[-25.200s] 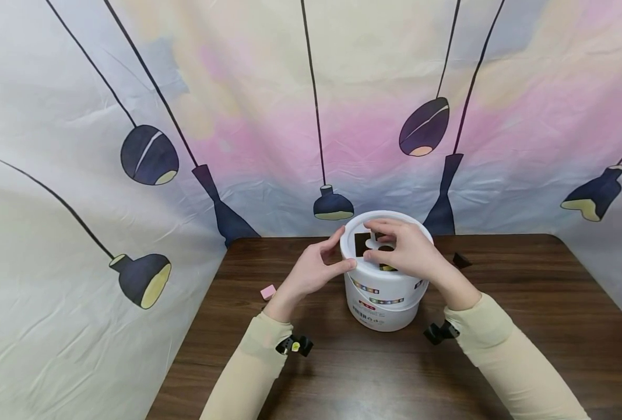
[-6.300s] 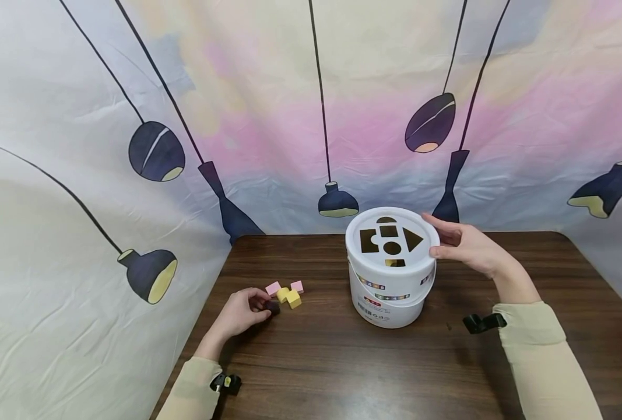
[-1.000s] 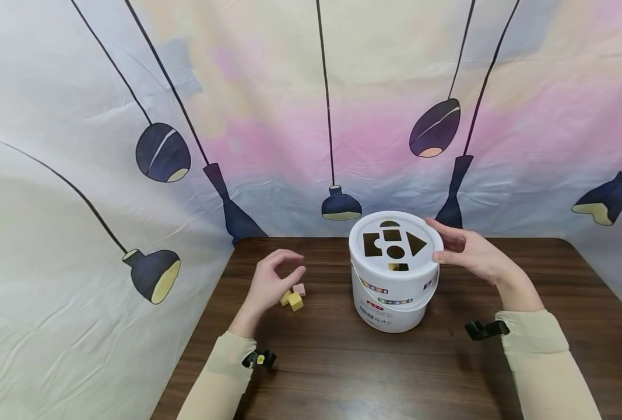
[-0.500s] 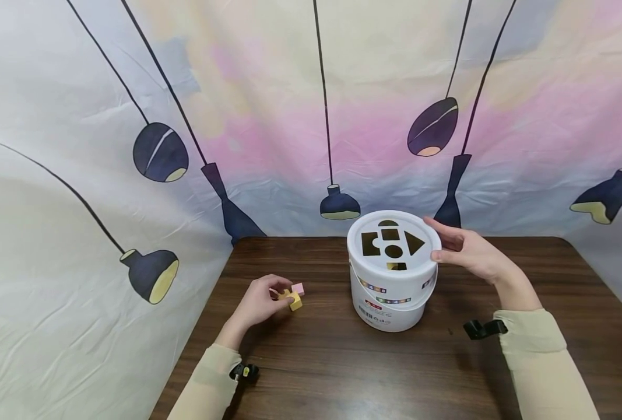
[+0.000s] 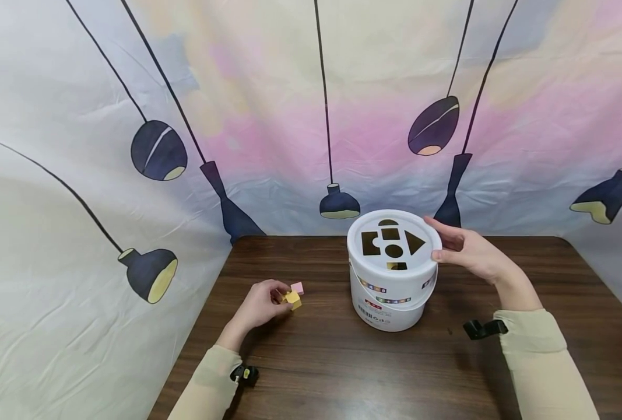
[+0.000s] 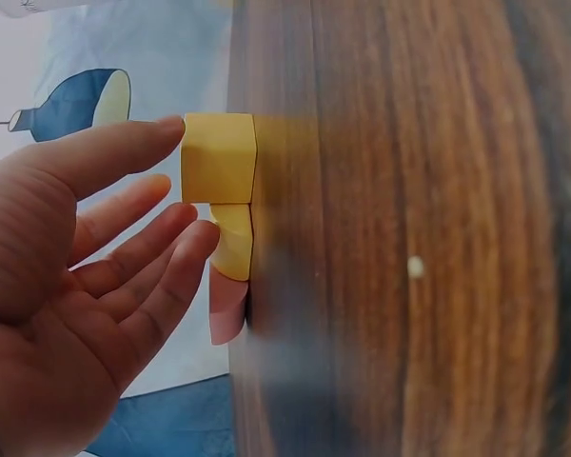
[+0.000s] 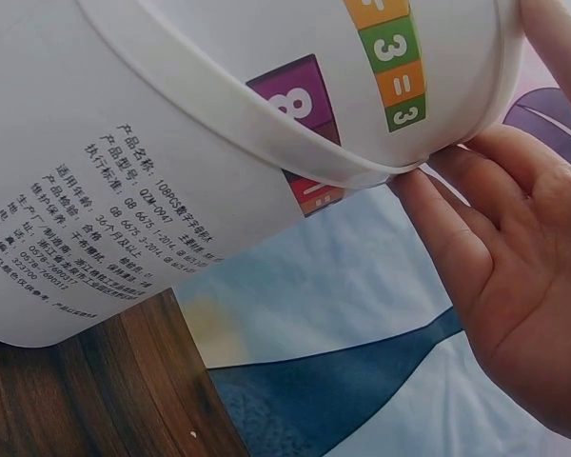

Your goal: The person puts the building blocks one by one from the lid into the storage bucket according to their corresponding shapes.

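one white bucket (image 5: 392,291) stands near the middle of the tabletop (image 5: 342,373), toward its back edge. its lid (image 5: 393,245) shows five cut-outs: one square, one triangle, one circle, one semicircle and one further opening at the near side. three small blocks lie close to the left edge: two yellow blocks (image 6: 219,157) (image 6: 233,243) and one pink block (image 5: 297,287). two hands are in view, one left hand (image 5: 258,306) and one right hand (image 5: 470,254).
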A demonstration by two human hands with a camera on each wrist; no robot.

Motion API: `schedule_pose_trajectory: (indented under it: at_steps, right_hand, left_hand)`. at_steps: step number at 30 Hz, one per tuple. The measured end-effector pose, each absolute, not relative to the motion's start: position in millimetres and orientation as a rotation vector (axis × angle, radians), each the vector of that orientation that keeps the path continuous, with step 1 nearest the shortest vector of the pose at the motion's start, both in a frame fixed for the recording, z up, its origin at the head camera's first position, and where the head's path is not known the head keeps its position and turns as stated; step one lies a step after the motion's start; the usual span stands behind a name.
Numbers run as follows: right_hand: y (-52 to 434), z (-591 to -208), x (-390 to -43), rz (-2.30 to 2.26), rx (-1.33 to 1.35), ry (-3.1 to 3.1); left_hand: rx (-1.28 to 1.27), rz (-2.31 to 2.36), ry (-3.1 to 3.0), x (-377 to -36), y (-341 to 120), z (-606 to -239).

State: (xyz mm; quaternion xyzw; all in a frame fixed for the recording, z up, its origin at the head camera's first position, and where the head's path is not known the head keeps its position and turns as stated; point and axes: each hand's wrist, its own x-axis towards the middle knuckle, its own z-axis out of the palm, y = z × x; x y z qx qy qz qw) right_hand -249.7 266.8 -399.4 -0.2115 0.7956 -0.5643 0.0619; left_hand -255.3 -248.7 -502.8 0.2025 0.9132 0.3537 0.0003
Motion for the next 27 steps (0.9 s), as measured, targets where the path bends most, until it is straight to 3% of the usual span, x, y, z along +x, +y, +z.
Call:
schedule_pose_trajectory:
  at_steps: [27]
  right_hand:
    - [266.6, -400.1, -250.5, -1.709, -0.655, 2.406]
  left_hand:
    - [0.463, 1.085, 2.924, -253.6, -241.4, -506.3]
